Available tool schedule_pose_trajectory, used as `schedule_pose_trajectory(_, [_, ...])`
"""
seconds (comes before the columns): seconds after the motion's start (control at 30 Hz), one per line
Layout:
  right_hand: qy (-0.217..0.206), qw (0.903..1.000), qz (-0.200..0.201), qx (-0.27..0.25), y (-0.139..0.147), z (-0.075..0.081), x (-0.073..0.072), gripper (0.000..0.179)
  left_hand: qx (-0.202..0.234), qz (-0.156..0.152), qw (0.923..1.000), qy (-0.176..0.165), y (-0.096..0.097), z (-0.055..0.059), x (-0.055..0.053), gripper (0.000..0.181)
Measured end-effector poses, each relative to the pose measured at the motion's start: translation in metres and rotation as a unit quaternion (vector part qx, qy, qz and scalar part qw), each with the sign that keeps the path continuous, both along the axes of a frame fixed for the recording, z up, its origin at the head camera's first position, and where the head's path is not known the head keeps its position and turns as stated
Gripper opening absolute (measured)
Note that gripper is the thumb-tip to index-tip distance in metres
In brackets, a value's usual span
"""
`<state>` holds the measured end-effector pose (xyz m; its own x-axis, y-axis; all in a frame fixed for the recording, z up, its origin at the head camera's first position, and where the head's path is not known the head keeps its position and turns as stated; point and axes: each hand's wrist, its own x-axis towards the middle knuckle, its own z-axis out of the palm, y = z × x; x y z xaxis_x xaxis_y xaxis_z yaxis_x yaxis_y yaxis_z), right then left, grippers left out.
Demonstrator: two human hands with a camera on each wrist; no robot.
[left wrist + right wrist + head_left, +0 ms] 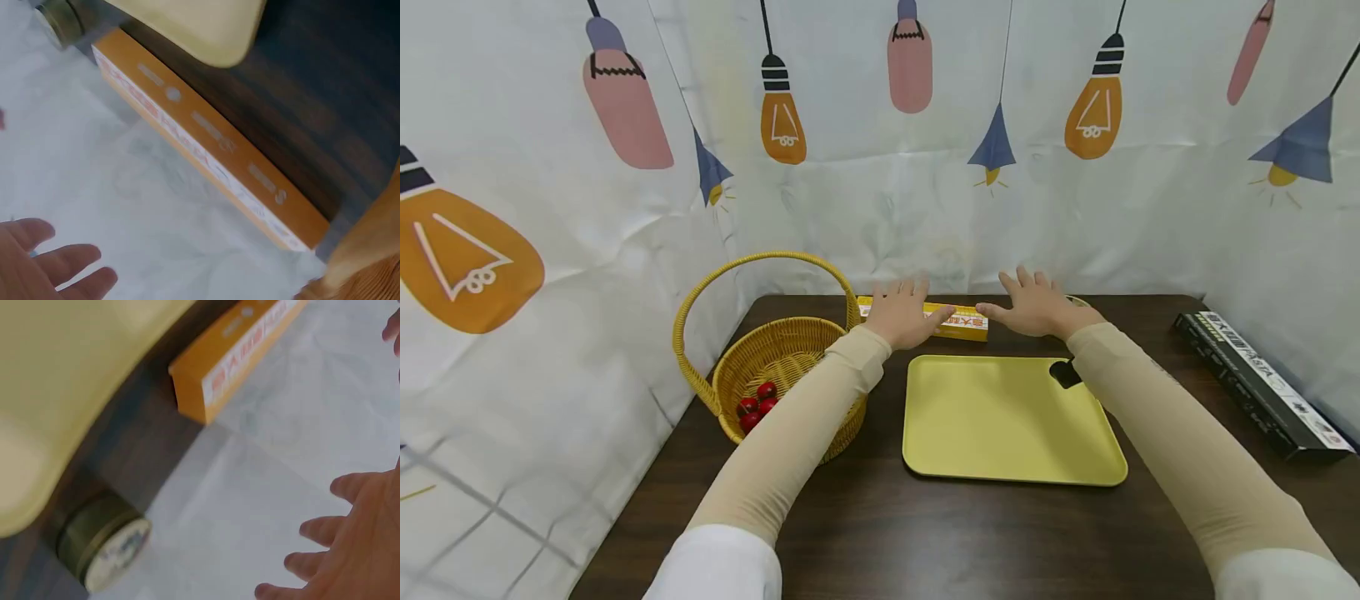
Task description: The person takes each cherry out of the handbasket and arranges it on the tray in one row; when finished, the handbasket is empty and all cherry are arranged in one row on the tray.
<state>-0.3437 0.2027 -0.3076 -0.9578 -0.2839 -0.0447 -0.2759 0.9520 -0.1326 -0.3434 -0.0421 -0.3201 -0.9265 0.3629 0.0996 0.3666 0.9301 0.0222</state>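
The orange box (962, 327) lies along the far edge of the bench (865, 533), between the basket and the tin. The left hand (904, 317) and right hand (1036, 308) are apart, fingers loosely spread and thumbs turned toward each other; the wrist views show both clear of the box. The tin (103, 544) stands at the far edge, right of the box. Nearer than the box is a yellow tray (1000, 425), partly under the right sleeve. To the left, a tall-handled basket (771, 337) holds red fruit (748, 407). A black box (1262, 383) lies at the right edge. Pale cloth (865, 200) with printed lamps hangs behind.
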Motion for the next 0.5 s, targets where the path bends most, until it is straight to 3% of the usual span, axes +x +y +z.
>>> schedule_pose_trajectory(0.2, [-0.001, 0.9985, 0.033, -0.044, -0.005, -0.028, 0.014, 0.088, 0.065, -0.042, 0.9969, 0.016, -0.020, -0.008, 0.031, 0.065])
schedule_pose_trajectory(0.33, [-0.012, 0.9940, 0.046, -0.098, -0.012, -0.045, 0.026, 0.078, 0.144, -0.052, 0.9864, 0.058, -0.046, -0.005, 0.061, 0.052])
schedule_pose_trajectory(0.4, [-0.014, 0.9922, 0.051, -0.113, -0.017, -0.051, 0.032, 0.073, 0.198, -0.052, 0.9728, 0.108, -0.063, -0.001, 0.075, 0.046])
schedule_pose_trajectory(0.43, [-0.013, 0.9914, 0.053, -0.119, -0.019, -0.054, 0.035, 0.071, 0.228, -0.052, 0.9619, 0.142, -0.073, 0.001, 0.081, 0.043])
schedule_pose_trajectory(0.5, [-0.010, 0.9895, 0.060, -0.131, -0.023, -0.058, 0.040, 0.066, 0.288, -0.050, 0.9303, 0.222, -0.096, 0.005, 0.090, 0.036])
